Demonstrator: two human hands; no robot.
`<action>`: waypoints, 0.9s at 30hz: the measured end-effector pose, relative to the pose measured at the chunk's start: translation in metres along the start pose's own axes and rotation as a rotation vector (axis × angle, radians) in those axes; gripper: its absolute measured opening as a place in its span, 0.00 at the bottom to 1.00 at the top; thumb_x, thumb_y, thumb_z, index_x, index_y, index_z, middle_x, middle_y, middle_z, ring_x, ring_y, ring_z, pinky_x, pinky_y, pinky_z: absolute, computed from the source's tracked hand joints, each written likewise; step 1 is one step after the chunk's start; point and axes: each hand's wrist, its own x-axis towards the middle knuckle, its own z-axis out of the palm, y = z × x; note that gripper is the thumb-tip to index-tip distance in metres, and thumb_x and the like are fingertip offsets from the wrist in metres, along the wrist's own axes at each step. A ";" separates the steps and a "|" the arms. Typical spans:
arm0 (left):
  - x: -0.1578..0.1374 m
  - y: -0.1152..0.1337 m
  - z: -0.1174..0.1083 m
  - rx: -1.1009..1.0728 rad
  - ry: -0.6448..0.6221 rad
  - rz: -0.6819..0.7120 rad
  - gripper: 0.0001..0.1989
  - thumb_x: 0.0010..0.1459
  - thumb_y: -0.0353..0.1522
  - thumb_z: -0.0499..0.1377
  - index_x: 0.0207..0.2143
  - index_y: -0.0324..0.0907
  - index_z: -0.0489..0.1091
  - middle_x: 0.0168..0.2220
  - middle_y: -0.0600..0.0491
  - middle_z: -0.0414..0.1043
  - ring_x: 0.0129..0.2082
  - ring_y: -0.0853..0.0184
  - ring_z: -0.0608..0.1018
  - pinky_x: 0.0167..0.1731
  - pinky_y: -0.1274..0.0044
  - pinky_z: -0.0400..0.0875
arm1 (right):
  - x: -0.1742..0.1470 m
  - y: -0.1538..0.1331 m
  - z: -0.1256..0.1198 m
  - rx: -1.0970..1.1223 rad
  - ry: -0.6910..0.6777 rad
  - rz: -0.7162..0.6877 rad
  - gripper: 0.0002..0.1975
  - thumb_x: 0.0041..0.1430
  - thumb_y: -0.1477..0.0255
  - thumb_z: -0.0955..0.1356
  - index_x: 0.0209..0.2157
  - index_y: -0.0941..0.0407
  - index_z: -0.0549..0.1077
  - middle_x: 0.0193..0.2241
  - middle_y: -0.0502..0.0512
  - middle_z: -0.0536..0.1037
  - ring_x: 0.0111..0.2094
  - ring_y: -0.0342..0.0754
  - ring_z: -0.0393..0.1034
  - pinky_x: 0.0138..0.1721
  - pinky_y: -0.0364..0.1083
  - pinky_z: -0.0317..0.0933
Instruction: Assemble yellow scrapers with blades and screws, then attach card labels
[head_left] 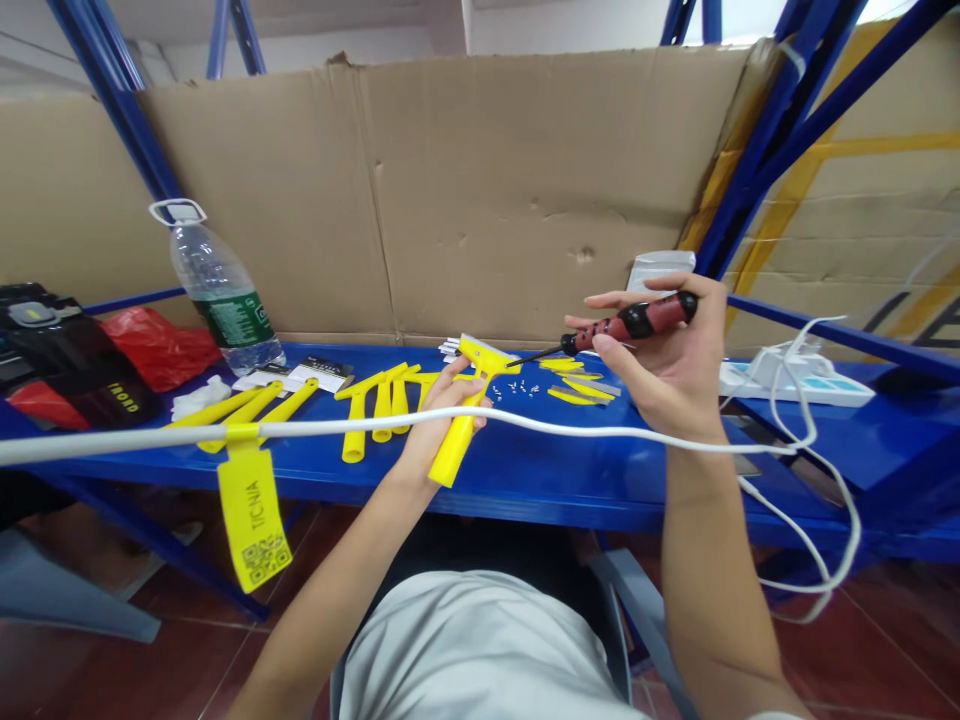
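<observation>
My left hand [439, 420] is wrapped round a yellow scraper [454, 448], its wide head pointing away from me and its round handle toward me. In my right hand [667, 360] is a screwdriver [637, 322] with a dark red and black handle. Its thin shaft points left, and the tip meets or nearly meets the right side of the scraper's head. Several small screws [523, 386] lie scattered just beyond. Yellow blade-shaped pieces [581, 390] rest to their right. More yellow scraper handles [379, 405] lie left of my left hand.
A white cable [570, 428] with a yellow tag [253, 515] crosses in front of the blue shelf [525, 490]. At the left stand a water bottle [225, 300], a red bag [157, 345] and a black bag [67, 360]. A power strip [825, 390] lies right; cardboard [525, 200] backs the shelf.
</observation>
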 end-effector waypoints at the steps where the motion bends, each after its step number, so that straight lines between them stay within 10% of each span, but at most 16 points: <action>1: 0.000 0.000 0.000 0.004 -0.012 0.002 0.37 0.61 0.22 0.69 0.70 0.46 0.67 0.48 0.48 0.81 0.26 0.74 0.80 0.21 0.84 0.73 | 0.000 0.000 0.001 -0.010 0.026 -0.012 0.30 0.60 0.66 0.84 0.56 0.42 0.68 0.48 0.52 0.86 0.45 0.60 0.90 0.55 0.65 0.86; 27: 0.002 -0.005 -0.006 0.250 -0.137 0.137 0.35 0.53 0.33 0.81 0.58 0.43 0.70 0.37 0.54 0.82 0.24 0.68 0.83 0.20 0.80 0.74 | 0.003 -0.001 0.002 -0.157 0.266 -0.145 0.35 0.45 0.68 0.90 0.45 0.45 0.70 0.40 0.47 0.76 0.36 0.55 0.84 0.40 0.59 0.84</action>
